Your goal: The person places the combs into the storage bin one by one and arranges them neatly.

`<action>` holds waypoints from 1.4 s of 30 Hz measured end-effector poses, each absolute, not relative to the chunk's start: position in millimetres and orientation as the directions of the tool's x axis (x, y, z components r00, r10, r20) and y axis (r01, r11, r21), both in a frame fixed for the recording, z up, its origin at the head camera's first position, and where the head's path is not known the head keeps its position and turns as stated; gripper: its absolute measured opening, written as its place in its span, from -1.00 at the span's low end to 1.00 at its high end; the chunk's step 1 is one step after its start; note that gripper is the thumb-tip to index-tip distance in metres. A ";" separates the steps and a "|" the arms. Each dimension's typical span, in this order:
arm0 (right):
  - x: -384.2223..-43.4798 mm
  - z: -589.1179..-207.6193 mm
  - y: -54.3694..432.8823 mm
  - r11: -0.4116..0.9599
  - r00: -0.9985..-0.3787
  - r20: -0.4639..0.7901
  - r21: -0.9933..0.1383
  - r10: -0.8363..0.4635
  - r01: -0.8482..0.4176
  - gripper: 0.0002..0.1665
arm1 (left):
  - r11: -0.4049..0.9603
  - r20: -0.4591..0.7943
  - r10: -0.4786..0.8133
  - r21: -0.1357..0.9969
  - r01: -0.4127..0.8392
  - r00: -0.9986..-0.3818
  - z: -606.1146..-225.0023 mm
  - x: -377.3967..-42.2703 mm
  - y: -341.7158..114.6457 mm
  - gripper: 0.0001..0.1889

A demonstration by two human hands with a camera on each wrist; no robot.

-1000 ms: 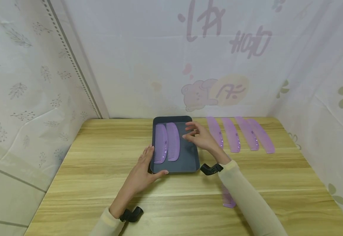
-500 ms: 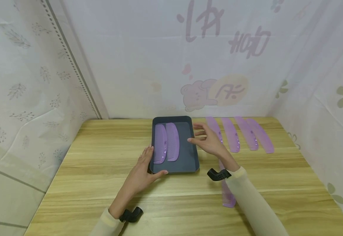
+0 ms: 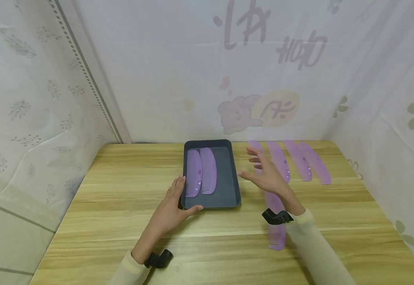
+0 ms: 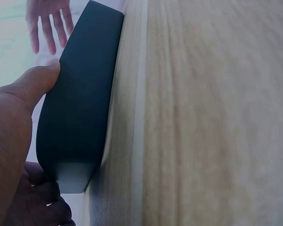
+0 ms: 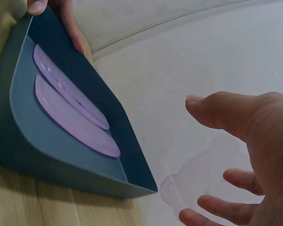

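Note:
Two purple combs (image 3: 208, 170) lie side by side in the left part of a dark grey tray (image 3: 228, 198), teeth toward the left. My left hand (image 3: 171, 208) holds the tray's near left corner, thumb on the front rim (image 4: 49, 70) and fingers along the left side. To the right of the tray, my right hand (image 3: 265, 174) hovers over the table with fingers spread and nothing between them. It partly covers the nearest comb (image 3: 255, 145) of a row. Another comb (image 3: 276, 237) lies closer to me, partly behind the right wrist.
Farther right on the wooden table (image 3: 128, 170), more purple combs (image 3: 314, 163) lie in the row near the back edge. A patterned white curtain (image 3: 164, 79) closes off the back and both sides.
My right hand has moved from above the tray rightward and toward me, its fingers spreading apart. The left hand, the tray and the combs have stayed put.

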State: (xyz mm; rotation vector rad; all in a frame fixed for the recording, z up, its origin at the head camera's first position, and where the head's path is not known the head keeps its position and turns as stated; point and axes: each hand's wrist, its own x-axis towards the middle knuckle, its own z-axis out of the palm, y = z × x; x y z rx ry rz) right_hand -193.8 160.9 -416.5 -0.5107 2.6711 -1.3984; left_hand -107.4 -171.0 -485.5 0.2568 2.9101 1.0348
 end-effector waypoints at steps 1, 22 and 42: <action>-192.1 -416.5 163.3 0.532 -0.941 0.084 -0.807 -0.328 -0.257 0.07 | 0.764 0.016 0.168 0.629 0.141 -0.986 -486.0 -107.5 -170.9 0.31; -182.1 -421.6 217.5 0.615 -0.958 0.052 -0.756 -0.283 -0.223 0.22 | 0.754 0.020 0.170 0.642 0.143 -0.985 -481.9 -110.0 -167.6 0.30; -154.5 -443.6 246.4 0.673 -0.961 -0.162 -0.739 -0.224 -0.032 0.24 | 0.760 0.010 0.171 0.634 0.138 -0.985 -483.7 -107.7 -169.3 0.30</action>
